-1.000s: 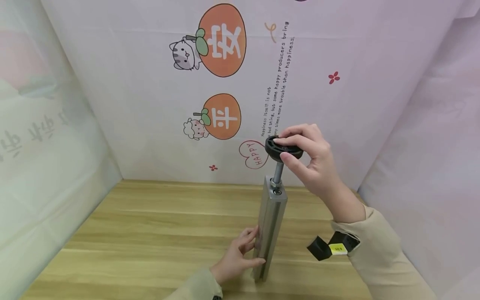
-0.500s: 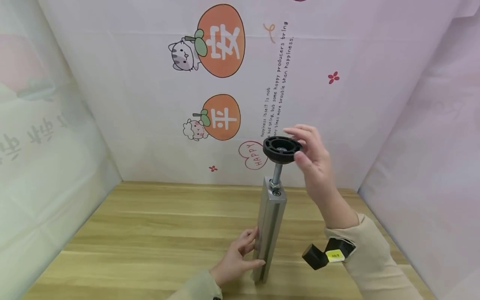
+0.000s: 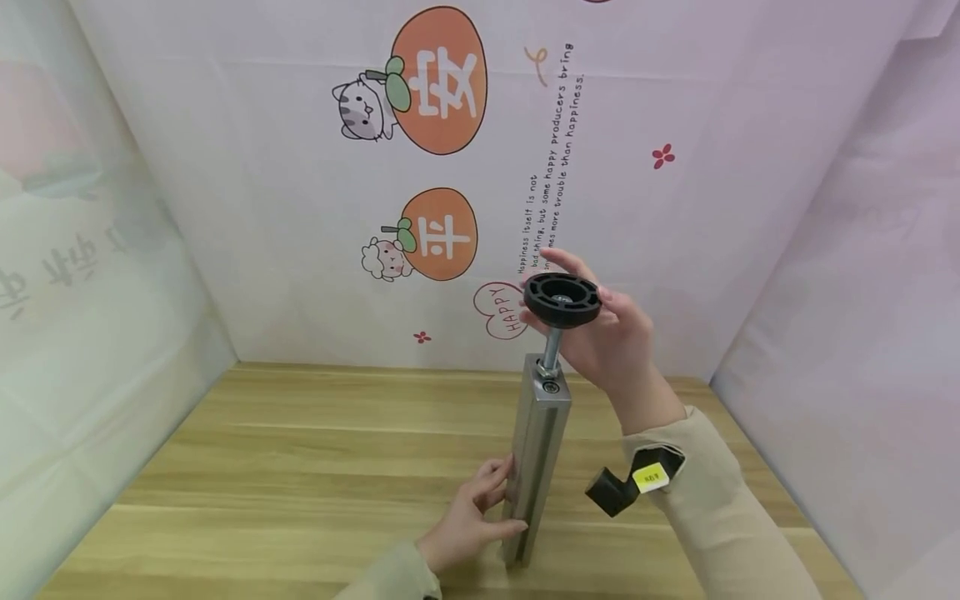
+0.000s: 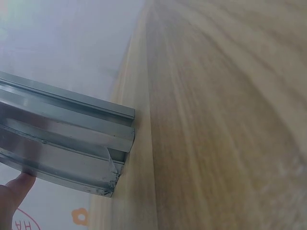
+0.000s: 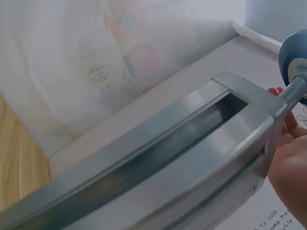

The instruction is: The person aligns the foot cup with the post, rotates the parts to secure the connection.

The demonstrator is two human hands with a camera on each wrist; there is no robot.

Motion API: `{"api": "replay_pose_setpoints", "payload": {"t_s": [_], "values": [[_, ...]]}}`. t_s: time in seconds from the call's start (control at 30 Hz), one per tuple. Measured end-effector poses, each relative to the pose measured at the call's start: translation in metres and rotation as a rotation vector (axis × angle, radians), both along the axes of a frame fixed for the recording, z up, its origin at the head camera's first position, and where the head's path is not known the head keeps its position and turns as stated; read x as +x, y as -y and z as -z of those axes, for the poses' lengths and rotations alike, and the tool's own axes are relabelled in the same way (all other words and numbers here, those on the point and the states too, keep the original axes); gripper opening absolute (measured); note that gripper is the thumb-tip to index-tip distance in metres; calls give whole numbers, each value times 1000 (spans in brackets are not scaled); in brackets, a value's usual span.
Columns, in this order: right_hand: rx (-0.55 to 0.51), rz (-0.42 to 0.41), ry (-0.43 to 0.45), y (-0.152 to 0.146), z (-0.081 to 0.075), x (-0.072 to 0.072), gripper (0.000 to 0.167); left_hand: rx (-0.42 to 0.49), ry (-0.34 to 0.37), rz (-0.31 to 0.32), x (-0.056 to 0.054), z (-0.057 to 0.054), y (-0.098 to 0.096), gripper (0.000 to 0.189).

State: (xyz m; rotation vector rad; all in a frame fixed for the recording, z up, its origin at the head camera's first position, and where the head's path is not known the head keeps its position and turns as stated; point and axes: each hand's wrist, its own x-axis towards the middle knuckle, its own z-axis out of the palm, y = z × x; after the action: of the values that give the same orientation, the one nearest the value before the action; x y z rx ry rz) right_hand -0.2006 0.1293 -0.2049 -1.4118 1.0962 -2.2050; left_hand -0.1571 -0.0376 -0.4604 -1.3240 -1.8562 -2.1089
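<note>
A silver slotted aluminium profile (image 3: 536, 450) stands upright on the wooden table, leaning slightly. From its end cap rises a threaded stem (image 3: 552, 346) with a nut at its base, topped by a black round levelling foot (image 3: 562, 310). My left hand (image 3: 468, 517) grips the profile low down, thumb on the near side and fingers at its left. In the left wrist view, one fingertip touches the profile (image 4: 62, 139) near its lower end. My right hand (image 3: 611, 346) reaches behind the levelling foot, thumb at its right rim and fingertips showing past its left side. The foot hides the middle of those fingers.
The wooden table (image 3: 300, 467) spreads around the profile. A white printed cloth (image 3: 300, 208) forms the back wall, with pale cloth walls on both sides. A black wrist camera (image 3: 615, 492) with a yellow label is strapped to the right sleeve.
My right hand has left its grip from above, loosened at the right rim, then swung left behind the levelling foot. The left hand and profile stay almost in place.
</note>
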Motion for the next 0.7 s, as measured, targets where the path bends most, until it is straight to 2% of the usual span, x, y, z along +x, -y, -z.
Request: {"api": "replay_pose_setpoints", "payload": {"t_s": [0.2, 0.3, 0.37, 0.5, 0.57, 0.7], "values": [[-150, -140, 34, 8, -6, -3, 51, -7, 2, -4, 0, -1, 1, 83], [-187, -192, 36, 11, -8, -3, 49, 7, -4, -2, -1, 1, 1, 84], [-176, -179, 5, 13, -10, -3, 47, 20, -37, -6, -2, 2, 0, 84], [-113, -78, -91, 15, -10, -2, 43, 34, -90, -10, -4, 2, -1, 84], [-98, -46, -101, 15, -10, -1, 42, 33, -78, -8, -4, 2, -1, 84], [-108, -35, -71, 12, -7, 1, 42, 11, -45, -10, -3, 3, -2, 83]]}}
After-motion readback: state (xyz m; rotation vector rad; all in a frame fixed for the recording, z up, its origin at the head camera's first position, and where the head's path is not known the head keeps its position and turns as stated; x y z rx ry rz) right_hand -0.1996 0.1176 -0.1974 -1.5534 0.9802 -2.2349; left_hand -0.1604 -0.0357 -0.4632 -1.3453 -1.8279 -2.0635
